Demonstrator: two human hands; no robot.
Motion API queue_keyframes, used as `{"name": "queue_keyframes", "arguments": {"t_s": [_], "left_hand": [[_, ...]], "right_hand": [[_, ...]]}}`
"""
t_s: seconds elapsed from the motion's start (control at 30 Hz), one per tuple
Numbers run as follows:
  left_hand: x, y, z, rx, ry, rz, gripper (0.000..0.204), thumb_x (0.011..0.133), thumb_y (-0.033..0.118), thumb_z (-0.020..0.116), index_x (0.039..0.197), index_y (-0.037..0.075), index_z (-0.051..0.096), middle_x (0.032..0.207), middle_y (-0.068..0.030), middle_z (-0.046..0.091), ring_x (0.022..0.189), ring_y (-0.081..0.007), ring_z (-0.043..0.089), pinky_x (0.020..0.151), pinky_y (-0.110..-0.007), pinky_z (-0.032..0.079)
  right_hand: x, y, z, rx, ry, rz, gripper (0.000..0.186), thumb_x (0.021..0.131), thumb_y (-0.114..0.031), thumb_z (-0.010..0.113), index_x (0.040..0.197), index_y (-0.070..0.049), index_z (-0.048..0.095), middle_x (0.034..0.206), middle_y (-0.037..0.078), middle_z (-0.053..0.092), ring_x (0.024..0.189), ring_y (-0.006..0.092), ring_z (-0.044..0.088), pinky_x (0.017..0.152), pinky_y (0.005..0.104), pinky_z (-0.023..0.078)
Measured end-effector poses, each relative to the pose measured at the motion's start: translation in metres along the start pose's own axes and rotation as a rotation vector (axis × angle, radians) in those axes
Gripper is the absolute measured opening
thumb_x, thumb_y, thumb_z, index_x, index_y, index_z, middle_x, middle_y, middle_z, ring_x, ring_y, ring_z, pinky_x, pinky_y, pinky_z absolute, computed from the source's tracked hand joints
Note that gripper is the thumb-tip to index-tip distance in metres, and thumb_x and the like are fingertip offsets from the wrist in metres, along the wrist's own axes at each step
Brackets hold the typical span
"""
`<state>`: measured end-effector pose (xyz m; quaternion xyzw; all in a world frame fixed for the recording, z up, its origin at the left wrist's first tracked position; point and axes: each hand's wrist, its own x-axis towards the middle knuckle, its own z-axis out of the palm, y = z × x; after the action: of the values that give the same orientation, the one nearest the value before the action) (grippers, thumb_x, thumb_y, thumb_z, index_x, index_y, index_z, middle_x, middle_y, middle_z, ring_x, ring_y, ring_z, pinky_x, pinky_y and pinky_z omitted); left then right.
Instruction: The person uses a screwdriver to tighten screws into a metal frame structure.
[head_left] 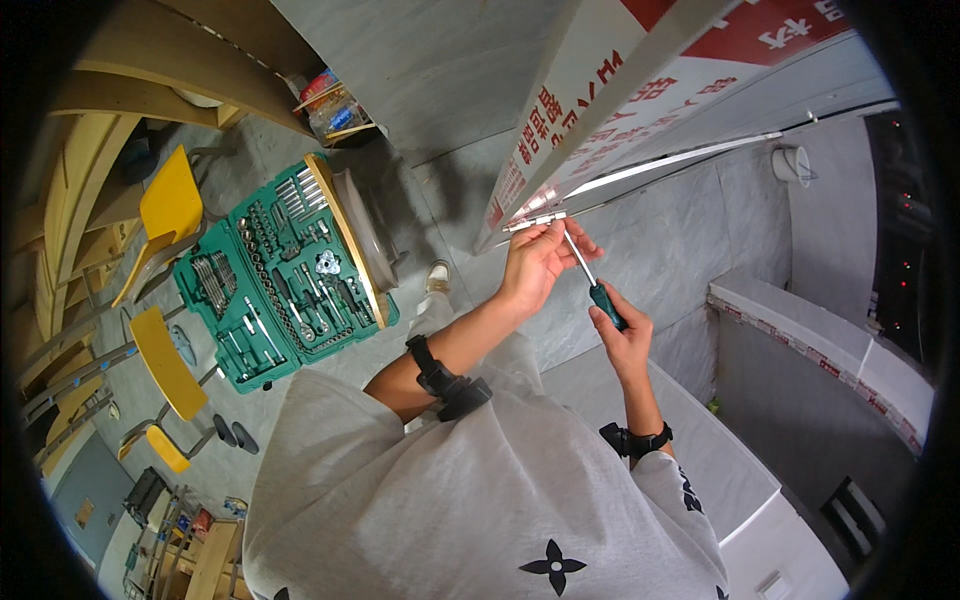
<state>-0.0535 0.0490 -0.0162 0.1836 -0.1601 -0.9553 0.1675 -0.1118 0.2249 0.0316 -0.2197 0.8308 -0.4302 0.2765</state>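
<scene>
While the right hand [626, 335] grasped the green-handled screwdriver [603, 300], tip beside the silver fitting [535, 222] on the panel [625, 120], the left hand [536, 265], partly open, was at that fitting, its grip unclear.

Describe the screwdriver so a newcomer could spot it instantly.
From the tall red-and-white panel, go to the left hand by its lower end. The screwdriver slants from there down to the right hand, which grips its dark green handle. Unlike anything in the open green tool case, it is held.
</scene>
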Motion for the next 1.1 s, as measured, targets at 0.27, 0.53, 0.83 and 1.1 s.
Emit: {"name": "queue_keyframes", "arguments": {"t_s": [0.27, 0.53, 0.83, 1.1], "left_hand": [[0.000, -0.002, 0.001, -0.061, 0.005, 0.015, 0.026, 0.102, 0.023, 0.043, 0.102, -0.001, 0.052, 0.096, -0.0125, 0.059, 0.095, -0.0312, 0.064, 0.095, -0.050, 0.049], [-0.001, -0.003, 0.001, -0.071, 0.016, 0.018, 0.026, 0.102, 0.023, 0.042, 0.103, -0.002, 0.052, 0.097, -0.0136, 0.059, 0.100, -0.0356, 0.063, 0.096, -0.050, 0.048], [0.000, -0.004, 0.002, -0.074, 0.012, 0.037, 0.028, 0.102, 0.023, 0.042, 0.105, -0.003, 0.051, 0.099, -0.0159, 0.060, 0.102, -0.0367, 0.062, 0.098, -0.049, 0.047], [0.000, -0.005, 0.004, -0.092, 0.014, 0.058, 0.028, 0.102, 0.023, 0.042, 0.105, -0.004, 0.051, 0.101, -0.0187, 0.061, 0.104, -0.0362, 0.062, 0.100, -0.050, 0.046]], "right_hand": [[0.003, -0.004, -0.006, 0.003, -0.035, 0.031, 0.040, 0.083, -0.010, 0.073, 0.120, 0.000, 0.064, 0.094, 0.002, 0.067, 0.083, 0.0071, 0.056, 0.075, 0.0215, 0.046], [0.009, 0.000, -0.012, -0.016, -0.066, -0.019, 0.040, 0.082, -0.012, 0.073, 0.119, 0.000, 0.064, 0.088, 0.001, 0.066, 0.076, 0.0059, 0.054, 0.070, 0.0214, 0.045], [0.018, -0.002, -0.021, -0.056, -0.107, -0.017, 0.037, 0.080, -0.009, 0.073, 0.115, 0.001, 0.066, 0.084, 0.007, 0.070, 0.073, 0.0072, 0.058, 0.068, 0.0222, 0.047], [0.025, -0.001, -0.025, -0.114, -0.105, -0.115, 0.036, 0.079, -0.007, 0.072, 0.114, 0.001, 0.066, 0.084, 0.010, 0.070, 0.071, 0.0103, 0.062, 0.068, 0.0241, 0.048]]}}
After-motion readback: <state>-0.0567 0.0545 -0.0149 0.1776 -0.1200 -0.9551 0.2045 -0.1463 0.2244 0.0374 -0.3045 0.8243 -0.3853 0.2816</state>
